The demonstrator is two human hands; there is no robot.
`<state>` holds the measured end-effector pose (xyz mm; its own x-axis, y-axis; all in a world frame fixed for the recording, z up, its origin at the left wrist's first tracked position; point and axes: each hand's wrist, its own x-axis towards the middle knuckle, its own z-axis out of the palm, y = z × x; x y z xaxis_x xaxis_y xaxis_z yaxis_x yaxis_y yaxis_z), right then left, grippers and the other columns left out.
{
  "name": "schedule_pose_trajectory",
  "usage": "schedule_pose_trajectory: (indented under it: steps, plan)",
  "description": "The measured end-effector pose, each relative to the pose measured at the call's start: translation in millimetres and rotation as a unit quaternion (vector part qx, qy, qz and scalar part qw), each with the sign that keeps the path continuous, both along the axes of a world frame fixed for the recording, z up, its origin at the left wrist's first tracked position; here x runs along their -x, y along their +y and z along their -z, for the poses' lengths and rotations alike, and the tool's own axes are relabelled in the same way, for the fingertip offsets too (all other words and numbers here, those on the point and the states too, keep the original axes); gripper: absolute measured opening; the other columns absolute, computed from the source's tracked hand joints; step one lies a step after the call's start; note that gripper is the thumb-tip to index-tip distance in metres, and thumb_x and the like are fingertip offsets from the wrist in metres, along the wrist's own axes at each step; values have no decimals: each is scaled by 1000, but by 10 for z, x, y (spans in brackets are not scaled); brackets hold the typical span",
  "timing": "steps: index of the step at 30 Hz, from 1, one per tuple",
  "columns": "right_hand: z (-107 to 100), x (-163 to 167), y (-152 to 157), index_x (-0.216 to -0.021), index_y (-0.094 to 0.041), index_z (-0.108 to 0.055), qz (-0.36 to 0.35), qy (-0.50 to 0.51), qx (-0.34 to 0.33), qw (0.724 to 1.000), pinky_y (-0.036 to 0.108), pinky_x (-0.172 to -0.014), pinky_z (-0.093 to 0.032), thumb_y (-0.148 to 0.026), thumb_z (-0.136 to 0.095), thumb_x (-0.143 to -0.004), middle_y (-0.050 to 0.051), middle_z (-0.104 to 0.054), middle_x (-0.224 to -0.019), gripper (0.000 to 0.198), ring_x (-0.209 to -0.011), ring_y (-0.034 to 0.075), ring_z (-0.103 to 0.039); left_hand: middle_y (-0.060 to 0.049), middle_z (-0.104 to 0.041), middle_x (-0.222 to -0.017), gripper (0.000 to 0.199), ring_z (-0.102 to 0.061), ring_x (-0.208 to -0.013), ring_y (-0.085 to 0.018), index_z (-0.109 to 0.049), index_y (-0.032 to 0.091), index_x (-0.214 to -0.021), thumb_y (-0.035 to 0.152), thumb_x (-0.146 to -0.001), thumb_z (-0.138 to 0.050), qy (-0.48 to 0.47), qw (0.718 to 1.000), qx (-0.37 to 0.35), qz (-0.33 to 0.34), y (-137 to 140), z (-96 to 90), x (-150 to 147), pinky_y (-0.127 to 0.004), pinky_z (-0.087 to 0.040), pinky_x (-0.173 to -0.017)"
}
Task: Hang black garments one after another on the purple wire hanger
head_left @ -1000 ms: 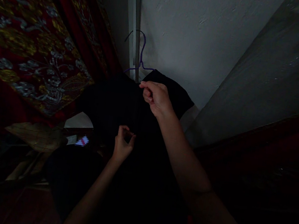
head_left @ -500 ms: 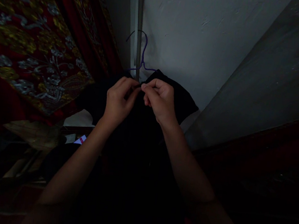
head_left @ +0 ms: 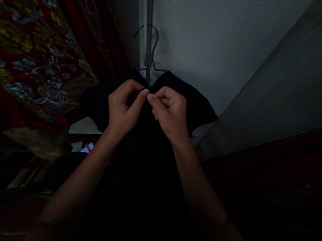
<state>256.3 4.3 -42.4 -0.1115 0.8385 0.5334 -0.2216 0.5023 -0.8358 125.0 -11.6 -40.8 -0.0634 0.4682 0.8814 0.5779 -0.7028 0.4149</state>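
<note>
A black shirt (head_left: 195, 101) hangs on a purple wire hanger (head_left: 153, 51), its shoulders spread to both sides. At the front of its neckline, just below the hanger, my left hand (head_left: 125, 105) pinches the dark cloth between thumb and fingers. My right hand (head_left: 169, 111) pinches the same edge from the other side, its thumb tip almost against the left thumb. Any button or fastening there is too dark to make out. The lower part of the shirt melts into deep shadow.
Behind the hanger a narrow metal strip (head_left: 147, 19) runs up the pale wall (head_left: 209, 31). Red cloth with gold and silver sequins (head_left: 40, 39) hangs at left. A greyish sheet (head_left: 299, 76) slants on the right. A small white and pink item (head_left: 87, 148) lies below my left forearm.
Both hands stay pinched at the neckline. The left hand has shifted slightly left, and the thumbs now lie nearer the front. Hanger and shirt shoulders appear a little higher.
</note>
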Motion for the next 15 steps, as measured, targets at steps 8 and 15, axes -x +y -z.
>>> schedule_pose_trajectory:
  steps: [8, 15]
  plan:
    - [657, 112, 129, -62, -19, -55, 23, -92, 161, 982, 22, -45, -29, -27, -64, -74, -6, -47, -48, 17, -44, 8, -41, 1, -59, -77, 20, -56, -75, -14, -65, 19, -84, 35, -94, -66, -88, 991, -87, -49, -51, -111, 119, -31, -42, -71]
    - [1005, 44, -356, -65, -21, -52, -24, -95, 215, 972, 20, -41, -26, -36, -63, -74, -8, -45, -44, 20, -40, 8, -40, 0, -72, -88, 20, -67, -103, -18, -64, 20, -86, 24, -99, -49, -529, 836, 71, 127, -3, 169, 1105, -37, -50, -89]
